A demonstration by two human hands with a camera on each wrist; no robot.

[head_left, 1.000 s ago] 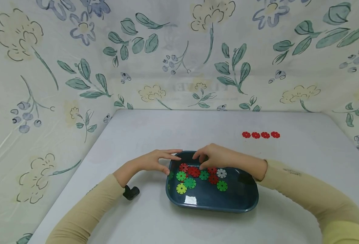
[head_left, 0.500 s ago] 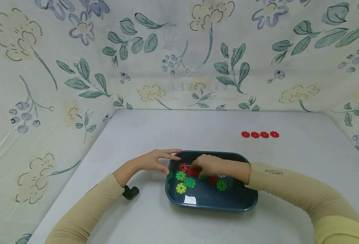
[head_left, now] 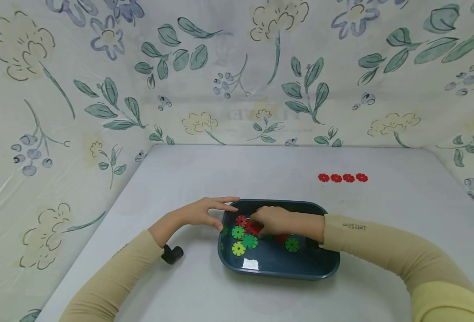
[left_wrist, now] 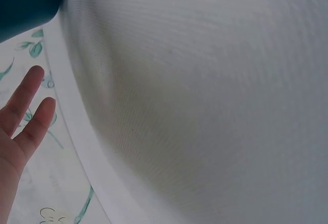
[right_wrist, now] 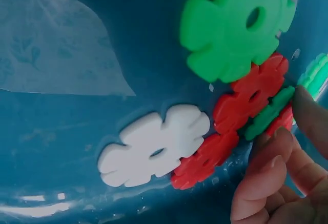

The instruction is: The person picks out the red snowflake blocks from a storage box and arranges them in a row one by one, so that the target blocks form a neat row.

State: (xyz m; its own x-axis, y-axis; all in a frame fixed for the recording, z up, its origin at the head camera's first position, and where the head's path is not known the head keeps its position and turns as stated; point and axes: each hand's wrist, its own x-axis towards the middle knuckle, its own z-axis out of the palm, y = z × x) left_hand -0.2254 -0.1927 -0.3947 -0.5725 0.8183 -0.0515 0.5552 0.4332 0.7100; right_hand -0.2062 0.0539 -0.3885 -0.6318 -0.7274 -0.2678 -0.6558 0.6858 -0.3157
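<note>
In the head view, a dark blue tray (head_left: 281, 274) holds several notched plastic interlocking discs: red, green, white and a yellow-green disc (head_left: 239, 248). My right hand (head_left: 276, 220) reaches into it with curled fingers, over a red disc (head_left: 253, 229). The right wrist view has thumb and fingertips pinching that red disc (right_wrist: 282, 120), beside a thin-looking green disc (right_wrist: 269, 114). A white disc (right_wrist: 154, 147) and a larger-looking green disc (right_wrist: 241, 29) lie nearby. My left hand (head_left: 201, 213) has its fingers spread against the tray's left rim.
Behind the tray, to the right, several red discs (head_left: 342, 178) form a row on the white table (head_left: 205, 170). A black wrist device (head_left: 172, 254) sits by my left wrist. Flowered cloth (head_left: 229, 67) hangs behind and beside the table.
My right hand has gone lower and left inside the tray, onto the red disc, now covering the white disc in the head view. The left hand stays at the rim.
</note>
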